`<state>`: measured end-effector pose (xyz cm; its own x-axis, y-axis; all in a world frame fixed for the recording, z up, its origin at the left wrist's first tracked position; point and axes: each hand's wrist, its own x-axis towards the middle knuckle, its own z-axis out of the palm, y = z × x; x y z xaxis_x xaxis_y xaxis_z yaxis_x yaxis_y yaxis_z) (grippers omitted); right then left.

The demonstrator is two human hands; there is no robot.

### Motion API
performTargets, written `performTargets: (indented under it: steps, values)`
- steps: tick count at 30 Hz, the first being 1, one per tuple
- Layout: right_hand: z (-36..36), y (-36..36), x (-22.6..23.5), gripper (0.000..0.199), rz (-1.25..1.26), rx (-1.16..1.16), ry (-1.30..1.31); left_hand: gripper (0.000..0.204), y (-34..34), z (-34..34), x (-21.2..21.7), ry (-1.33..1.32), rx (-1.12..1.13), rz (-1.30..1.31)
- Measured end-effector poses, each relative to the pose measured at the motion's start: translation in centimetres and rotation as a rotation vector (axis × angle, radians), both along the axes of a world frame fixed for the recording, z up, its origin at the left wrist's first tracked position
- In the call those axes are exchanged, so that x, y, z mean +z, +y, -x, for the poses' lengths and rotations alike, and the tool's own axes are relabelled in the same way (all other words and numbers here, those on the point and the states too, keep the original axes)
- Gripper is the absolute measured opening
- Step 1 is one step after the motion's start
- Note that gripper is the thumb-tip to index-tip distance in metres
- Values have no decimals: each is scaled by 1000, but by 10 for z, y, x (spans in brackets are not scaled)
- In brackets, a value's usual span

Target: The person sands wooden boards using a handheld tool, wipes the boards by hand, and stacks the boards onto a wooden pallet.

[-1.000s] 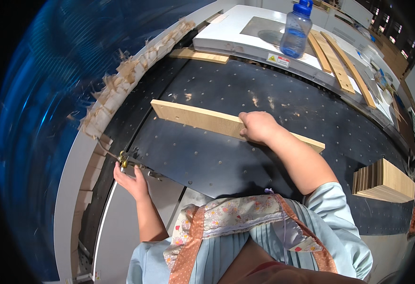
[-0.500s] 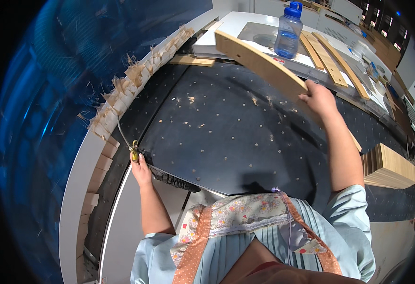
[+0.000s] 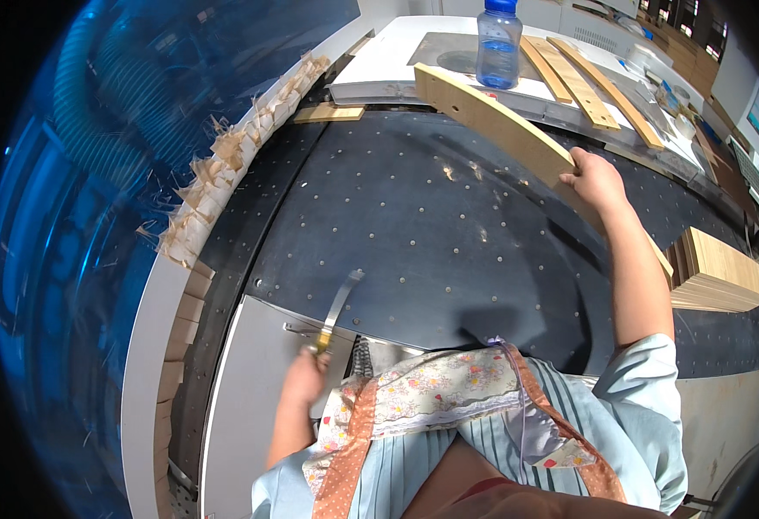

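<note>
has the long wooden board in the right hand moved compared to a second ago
Yes. The long wooden board lay flat on the dark perforated table then; now the right hand holds it lifted, its far end up beside the blue water bottle.

The plank (image 3: 505,130) in my right grip (image 3: 596,180) is pale, smooth bare wood. My left grip (image 3: 306,381) has a thin blade (image 3: 340,303) of shiny metal. The worktop (image 3: 449,225) is dark, matt, dotted with holes; splintery wood scraps (image 3: 224,173) line its left edge.

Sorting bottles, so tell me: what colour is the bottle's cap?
Blue cap, on the clear bottle; head view.
</note>
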<state>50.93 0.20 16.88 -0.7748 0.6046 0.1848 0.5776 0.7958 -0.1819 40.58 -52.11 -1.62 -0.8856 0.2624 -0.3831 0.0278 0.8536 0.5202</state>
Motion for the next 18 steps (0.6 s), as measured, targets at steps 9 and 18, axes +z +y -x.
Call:
performTargets:
  steps: [9, 18]
  values:
    - [42, -23, -22, 32, -24, 183, -94, 37, 83, -24, 72, 317, -236, 199]
    - [115, -35, -62, 32, 101, 473, -167, 28, 100, 19, 83, 482, -169, 244]
